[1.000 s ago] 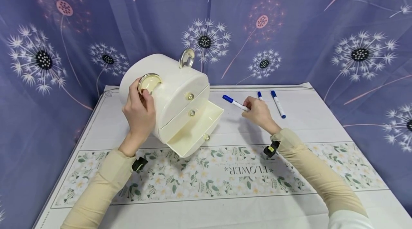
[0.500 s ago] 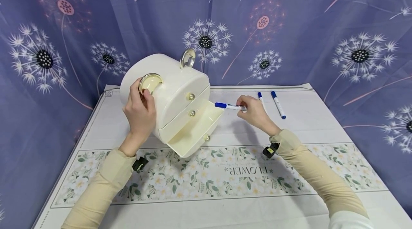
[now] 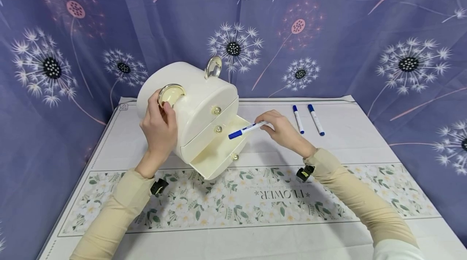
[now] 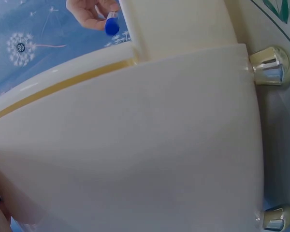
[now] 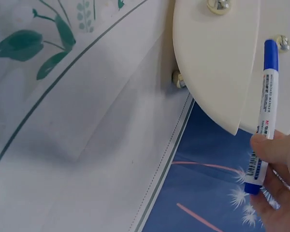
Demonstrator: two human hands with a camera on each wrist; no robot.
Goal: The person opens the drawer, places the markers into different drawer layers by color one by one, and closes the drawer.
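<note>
A white storage box with gold knobs and two gold-rimmed ears stands on the table, its bottom drawer pulled out. My left hand holds the near ear between thumb and fingers. Between the thumb and fingers of my right hand is a whiteboard marker, white with a blue cap. Its capped end points left and down over the open drawer. In the right wrist view the marker shows printed text along its barrel. The left wrist view is mostly filled by the box's side.
Two more blue-capped markers, one beside the other, lie on the table right of the right hand. A floral strip runs across the white tablecloth. A blue dandelion-print curtain hangs behind.
My right hand has moved left with the marker, from beside the box to over the open drawer, and the capped end has swung downward. The left hand stays on the ear.
</note>
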